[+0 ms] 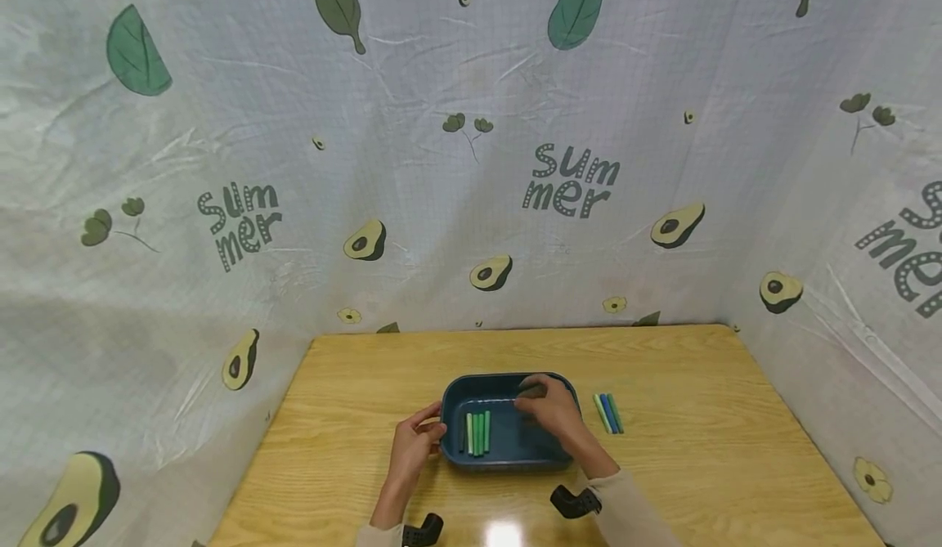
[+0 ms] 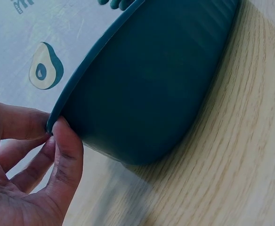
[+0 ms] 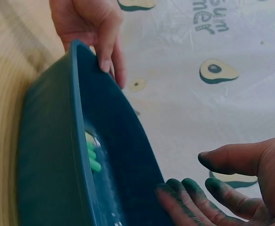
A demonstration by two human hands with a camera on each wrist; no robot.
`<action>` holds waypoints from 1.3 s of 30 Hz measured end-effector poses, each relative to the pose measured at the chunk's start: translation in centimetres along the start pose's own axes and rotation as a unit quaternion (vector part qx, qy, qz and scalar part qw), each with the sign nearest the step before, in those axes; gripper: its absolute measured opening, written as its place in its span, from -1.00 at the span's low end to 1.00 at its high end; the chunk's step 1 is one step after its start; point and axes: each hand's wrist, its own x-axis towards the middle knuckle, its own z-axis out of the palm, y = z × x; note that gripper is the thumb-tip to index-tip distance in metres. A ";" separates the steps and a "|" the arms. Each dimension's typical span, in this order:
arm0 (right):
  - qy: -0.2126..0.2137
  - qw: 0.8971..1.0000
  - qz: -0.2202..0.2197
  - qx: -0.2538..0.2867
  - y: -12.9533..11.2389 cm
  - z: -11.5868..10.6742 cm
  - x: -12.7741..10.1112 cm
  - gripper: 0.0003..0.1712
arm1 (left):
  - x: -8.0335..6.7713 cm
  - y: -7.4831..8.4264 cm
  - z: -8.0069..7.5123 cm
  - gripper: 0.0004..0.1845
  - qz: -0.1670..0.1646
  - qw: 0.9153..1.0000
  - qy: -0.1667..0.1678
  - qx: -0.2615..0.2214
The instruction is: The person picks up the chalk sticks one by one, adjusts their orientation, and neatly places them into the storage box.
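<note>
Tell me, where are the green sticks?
In the head view, the green sticks lie inside the blue tray, in its left part, near the left hand that holds the rim.

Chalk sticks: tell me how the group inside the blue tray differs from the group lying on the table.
The sticks in the tray are greens only; the sticks on the table include a blue one. The tray group lies between the left hand and right hand; the table group lies right of the tray, untouched. Both groups lie side by side, pointing roughly away from the person.
</note>
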 end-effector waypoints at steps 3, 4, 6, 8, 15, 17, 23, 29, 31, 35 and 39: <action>0.028 0.999 -0.005 -0.016 0.0 -0.7 -0.3 -0.58 | 0.0 -0.1 0.1 -0.52 -0.002 1.000 0.001 0.001; 0.035 0.999 -0.005 -0.017 0.0 -0.9 -0.3 -0.58 | 0.1 -0.1 0.1 -0.52 -0.002 1.000 0.002 0.000; 0.049 0.999 -0.007 -0.021 0.0 -1.3 -0.4 -0.59 | 0.1 -0.1 0.1 -0.53 0.000 1.000 0.003 -0.001; 0.062 0.998 -0.015 -0.022 0.1 -1.8 -0.6 -0.58 | 0.2 -0.1 0.1 -0.53 0.002 1.000 0.003 -0.002; 0.098 0.993 -0.052 -0.027 0.1 -3.3 -1.4 -0.57 | 0.4 -0.3 0.1 -0.53 0.004 1.000 0.001 0.000; 0.111 0.991 -0.057 -0.043 0.1 -3.9 -1.7 -0.58 | 0.4 -0.3 0.1 -0.53 0.004 1.000 0.002 0.000; 0.153 0.981 -0.076 -0.092 0.1 -5.7 -2.5 -0.63 | 0.4 -0.4 0.1 -0.53 0.001 1.000 0.004 0.002; 0.179 0.973 -0.079 -0.119 0.9 -7.3 -3.0 -0.64 | 0.3 -0.3 0.1 -0.53 0.001 1.000 0.003 0.001; 0.192 0.970 -0.084 -0.127 1.3 -7.7 -3.2 -0.63 | 0.3 -0.3 0.1 -0.53 0.001 1.000 0.004 0.000; 0.229 0.960 -0.087 -0.139 2.3 -8.5 -3.4 -0.61 | 0.2 -0.2 0.1 -0.53 0.007 1.000 0.006 -0.001; 0.268 0.950 -0.078 -0.141 3.6 -9.2 -3.5 -0.63 | 0.2 -0.3 0.2 -0.53 0.008 1.000 0.005 0.000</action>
